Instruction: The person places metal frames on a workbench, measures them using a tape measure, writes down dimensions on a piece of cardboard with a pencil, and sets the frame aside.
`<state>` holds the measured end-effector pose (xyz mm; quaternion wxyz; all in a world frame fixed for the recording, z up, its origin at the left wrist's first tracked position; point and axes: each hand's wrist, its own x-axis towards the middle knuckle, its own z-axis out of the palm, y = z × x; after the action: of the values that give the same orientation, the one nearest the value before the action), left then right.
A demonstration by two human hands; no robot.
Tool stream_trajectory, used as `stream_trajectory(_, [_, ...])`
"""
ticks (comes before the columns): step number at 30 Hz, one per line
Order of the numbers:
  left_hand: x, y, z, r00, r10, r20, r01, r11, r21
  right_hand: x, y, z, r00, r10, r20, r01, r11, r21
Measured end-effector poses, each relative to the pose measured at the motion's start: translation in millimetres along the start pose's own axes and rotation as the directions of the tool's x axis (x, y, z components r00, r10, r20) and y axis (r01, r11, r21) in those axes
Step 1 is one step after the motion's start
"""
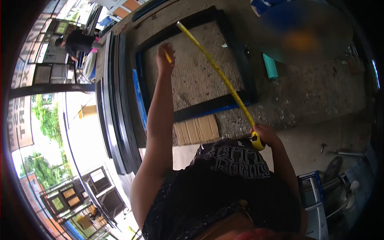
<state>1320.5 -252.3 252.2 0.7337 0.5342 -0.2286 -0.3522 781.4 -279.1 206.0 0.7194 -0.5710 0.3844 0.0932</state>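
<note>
My left hand is closed around an orange pencil-like stick, above the dark rectangular frame and near its left side. My right hand, close to my body, grips a yellow tape measure. From its case the yellow blade runs out diagonally across the frame's opening. The blade's tip lies by the frame's far side and is not held by my left hand. The frame lies flat, with blue strips along its near and left edges.
A piece of corrugated cardboard lies by the frame's near edge. Long dark metal bars run along the left. A round table and a teal roll are at the right. A person in dark clothes stands far left.
</note>
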Motion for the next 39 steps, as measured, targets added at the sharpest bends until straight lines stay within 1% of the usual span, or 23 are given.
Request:
stream_trajectory(1, [28, -3, 4, 0.985, -0.099, 0.141, 0.115, 0.987, -0.109, 4, 2, 2, 1.0, -0.005, -0.012, 0.005, 0.999, 0.039])
stream_trajectory(2, [57, -13, 13, 0.994, 0.074, 0.075, -0.091, 0.962, 0.256, 8, 1, 3, 1.0, -0.027, -0.011, 0.028, 0.999, 0.047])
stream_trajectory(3, [86, -29, 25, 0.962, 0.258, 0.085, -0.257, 0.765, 0.59, 12, 0, 4, 0.999, -0.048, -0.011, 0.049, 0.997, 0.061])
stream_trajectory(4, [113, -45, 34, 0.895, 0.412, 0.173, -0.358, 0.429, 0.829, 14, -1, 9, 0.998, -0.063, -0.009, 0.064, 0.994, 0.084])
stream_trajectory(8, [184, -56, 61, 0.947, 0.316, 0.065, -0.216, 0.47, 0.856, 22, -16, 15, 0.998, 0.021, 0.054, -0.032, 0.975, 0.221])
stream_trajectory(10, [195, -42, 91, 0.983, 0.18, 0.016, -0.086, 0.39, 0.917, 30, -17, 18, 0.998, 0.046, 0.036, -0.052, 0.98, 0.193])
stream_trajectory(13, [220, -53, 95, 0.989, 0.084, 0.118, -0.144, 0.494, 0.857, 36, -28, 21, 0.999, 0.029, -0.018, -0.027, 0.991, 0.129])
stream_trajectory(16, [225, -54, 86, 0.925, 0.257, 0.281, -0.37, 0.436, 0.821, 36, -17, 26, 0.997, 0.06, -0.045, -0.056, 0.996, 0.069])
stream_trajectory(17, [217, -51, 87, 0.934, 0.26, 0.244, -0.354, 0.589, 0.726, 36, -12, 23, 0.996, 0.073, -0.057, -0.07, 0.997, 0.046])
stream_trajectory(19, [169, -21, 100, 0.953, 0.256, 0.162, -0.303, 0.831, 0.466, 15, -33, 21, 0.978, 0.039, -0.203, -0.032, 0.999, 0.04])
stream_trajectory(22, [59, 33, 119, 0.969, 0.19, 0.16, -0.248, 0.772, 0.585, -5, -40, 12, 0.948, -0.101, -0.302, 0.086, 0.994, -0.06])
stream_trajectory(24, [-23, 47, 104, 0.932, 0.094, 0.35, -0.267, 0.83, 0.489, -15, -37, 8, 0.933, -0.159, -0.321, 0.115, 0.981, -0.154])
stream_trajectory(25, [-70, 49, 100, 0.96, 0.047, 0.275, -0.222, 0.724, 0.653, -18, -37, 6, 0.924, -0.167, -0.344, 0.1, 0.974, -0.202])
stream_trajectory(26, [-112, 44, 84, 0.963, -0.002, 0.269, -0.163, 0.789, 0.593, -20, -37, 2, 0.913, -0.177, -0.366, 0.087, 0.964, -0.25])
stream_trajectory(27, [-152, 38, 70, 0.947, 0.032, 0.32, -0.261, 0.655, 0.709, -22, -37, -4, 0.899, -0.198, -0.391, 0.063, 0.941, -0.332])
stream_trajectory(29, [-228, 14, 45, 0.993, 0.012, 0.116, -0.095, 0.661, 0.745, -20, -28, -22, 0.867, -0.242, -0.436, 0.005, 0.879, -0.477])
stream_trajectory(31, [-293, -4, 19, 0.999, -0.044, -0.023, 0.046, 0.633, 0.773, -3, 14, -48, 0.766, -0.366, -0.529, 0.159, 0.905, -0.396])
stream_trajectory(32, [-323, -17, 5, 0.994, -0.017, -0.107, 0.084, 0.748, 0.658, -3, 21, -62, 0.775, -0.358, -0.521, 0.095, 0.881, -0.463])
stream_trajectory(33, [-344, -30, -10, 0.981, 0.011, -0.193, 0.094, 0.846, 0.526, 3, 23, -77, 0.778, -0.362, -0.513, 0.042, 0.846, -0.532])
stream_trajectory(34, [-362, -39, -21, 0.959, 0.028, -0.283, 0.086, 0.92, 0.382, 13, 31, -92, 0.76, -0.462, -0.457, 0.111, 0.785, -0.609])
stream_trajectory(35, [-379, -46, -26, 0.942, 0.029, -0.335, 0.101, 0.925, 0.366, 20, 41, -101, 0.742, -0.547, -0.387, 0.176, 0.716, -0.675])
stream_trajectory(38, [-396, -69, -42, 0.893, 0.063, -0.445, 0.1, 0.938, 0.333, 31, 29, -116, 0.838, -0.464, -0.288, 0.096, 0.645, -0.758])
stream_trajectory(39, [-398, -74, -43, 0.903, 0.087, -0.42, 0.071, 0.936, 0.345, 26, 19, -106, 0.765, -0.557, -0.325, 0.024, 0.528, -0.849])
